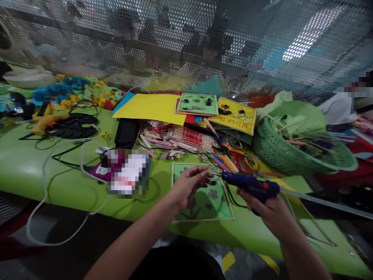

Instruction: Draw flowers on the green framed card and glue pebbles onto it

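My right hand [266, 208] is wrapped round the grip of a blue glue gun [250, 184], with a long clear glue stick [323, 204] sticking out of its back. The gun's metal nozzle points left and meets a small yellowish piece [210, 172], which my left hand [190, 184] pinches between thumb and fingertips. What that piece is I cannot make out. Below both hands a green picture panel [204, 212] with a thin stick frame lies on the table, dark flower shapes on it. My left hand and forearm cover part of the panel.
A green basket [279, 151] of scraps stands at the right. Behind the panel lie scissors [241, 161], pens and wrapped sticks [192, 138], with finished panels [198, 104] on yellow card [151, 109]. A yellow glue gun [46, 122] and a white cable [43, 186] are at left.
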`<state>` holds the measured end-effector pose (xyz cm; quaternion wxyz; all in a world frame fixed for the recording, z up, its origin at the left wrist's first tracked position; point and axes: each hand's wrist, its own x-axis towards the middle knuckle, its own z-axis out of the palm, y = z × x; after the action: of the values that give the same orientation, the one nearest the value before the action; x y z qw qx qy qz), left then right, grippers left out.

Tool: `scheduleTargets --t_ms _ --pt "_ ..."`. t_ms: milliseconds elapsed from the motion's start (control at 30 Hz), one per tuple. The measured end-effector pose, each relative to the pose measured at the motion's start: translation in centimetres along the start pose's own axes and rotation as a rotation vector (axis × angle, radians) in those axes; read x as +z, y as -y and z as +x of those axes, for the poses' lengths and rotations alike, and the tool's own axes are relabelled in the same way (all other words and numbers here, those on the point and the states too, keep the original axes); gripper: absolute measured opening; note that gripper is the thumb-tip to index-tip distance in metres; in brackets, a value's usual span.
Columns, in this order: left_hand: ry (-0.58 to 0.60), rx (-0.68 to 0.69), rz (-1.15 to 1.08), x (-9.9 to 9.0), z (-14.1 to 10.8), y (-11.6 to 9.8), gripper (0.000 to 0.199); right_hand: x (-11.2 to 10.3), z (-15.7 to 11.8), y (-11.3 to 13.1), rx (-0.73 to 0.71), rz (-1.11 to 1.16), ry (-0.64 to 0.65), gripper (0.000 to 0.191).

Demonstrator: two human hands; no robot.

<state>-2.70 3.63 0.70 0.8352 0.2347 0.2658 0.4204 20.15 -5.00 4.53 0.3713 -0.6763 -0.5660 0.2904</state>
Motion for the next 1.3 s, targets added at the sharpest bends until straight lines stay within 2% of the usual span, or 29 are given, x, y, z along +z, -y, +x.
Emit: scheduleTargets --t_ms 200,667,1300 --pt "-0.005 0.002 0.025 -0.04 -0.03 0.20 0.045 0.05 0.10 0.69 0.024 -0.074 -0.016 0.040" --pt "-0.001 0.017 0.013 -0.03 -0.12 0.15 0.044 -0.12 0.15 0.21 -0.013 -0.196 -0.036 0.036" --pt "0.011 0.026 0.049 -0.10 -0.02 0.20 0.044 -0.11 0.00 0.64 -0.061 -0.217 -0.047 0.031"
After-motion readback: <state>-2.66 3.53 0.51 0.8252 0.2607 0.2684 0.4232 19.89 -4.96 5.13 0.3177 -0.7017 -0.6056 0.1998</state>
